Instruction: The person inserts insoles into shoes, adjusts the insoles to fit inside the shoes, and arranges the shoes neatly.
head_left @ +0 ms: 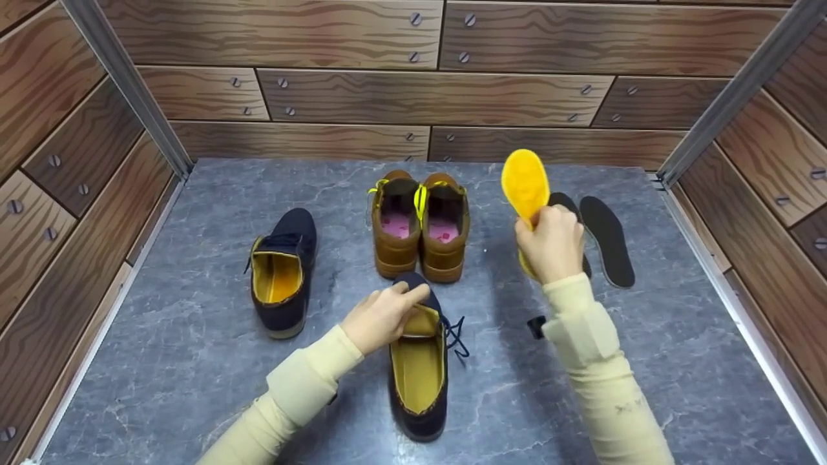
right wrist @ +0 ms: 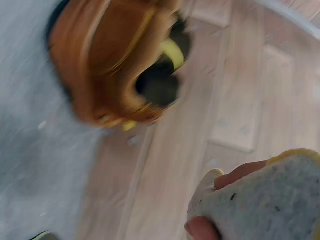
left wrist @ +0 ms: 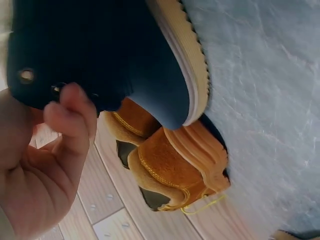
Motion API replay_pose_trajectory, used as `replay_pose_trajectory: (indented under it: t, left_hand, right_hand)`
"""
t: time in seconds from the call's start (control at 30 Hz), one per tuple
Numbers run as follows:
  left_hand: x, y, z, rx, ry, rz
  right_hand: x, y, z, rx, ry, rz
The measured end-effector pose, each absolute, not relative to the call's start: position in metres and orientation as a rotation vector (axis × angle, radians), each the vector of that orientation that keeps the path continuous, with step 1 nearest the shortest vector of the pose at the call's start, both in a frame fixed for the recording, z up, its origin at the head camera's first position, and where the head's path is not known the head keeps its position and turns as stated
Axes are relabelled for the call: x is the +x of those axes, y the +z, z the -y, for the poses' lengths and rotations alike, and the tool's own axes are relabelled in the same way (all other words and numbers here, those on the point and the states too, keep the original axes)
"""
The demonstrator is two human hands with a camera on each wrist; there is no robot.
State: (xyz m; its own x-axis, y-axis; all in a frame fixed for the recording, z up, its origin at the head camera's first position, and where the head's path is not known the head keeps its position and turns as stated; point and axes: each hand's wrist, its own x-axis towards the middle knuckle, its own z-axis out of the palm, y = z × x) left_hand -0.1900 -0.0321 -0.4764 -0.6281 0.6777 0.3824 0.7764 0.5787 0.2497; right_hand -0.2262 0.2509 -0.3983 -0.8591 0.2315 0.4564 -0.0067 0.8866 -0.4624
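Right hand [head_left: 551,242] pinches the yellow insole [head_left: 524,177] by its middle, held up to the right of the nearer navy shoe [head_left: 418,381], which the left hand [head_left: 378,318] grips — insole's probably light, bendy, not slippery — so the waist seems best.

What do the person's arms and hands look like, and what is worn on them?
The left hand and the right hand are bare. The long sleeves are pale cream, with a wide, pale band around each wrist. The right sleeve bears a small, faint dark marking, too unclear to read.
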Motion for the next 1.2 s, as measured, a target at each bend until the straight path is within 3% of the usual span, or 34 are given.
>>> replay_pose_trajectory:
  t: [0.57,0.9,1.2]
  left_hand:
    - [-0.19,-0.467,0.038,-1.205,-0.52,2.754]
    - [-0.193,-0.467,0.038,-1.202,-0.654,2.82]
    - [-0.194,-0.467,0.04,-1.234,-0.637,2.765]
  right_hand:
    - [-0.187,-0.373,-0.224,0.027,0.627,2.423]
    - [-0.121,-0.362,-0.187,0.25,0.63,2.549]
    - [-0.071,-0.38,-0.157,0.508,0.514,2.636]
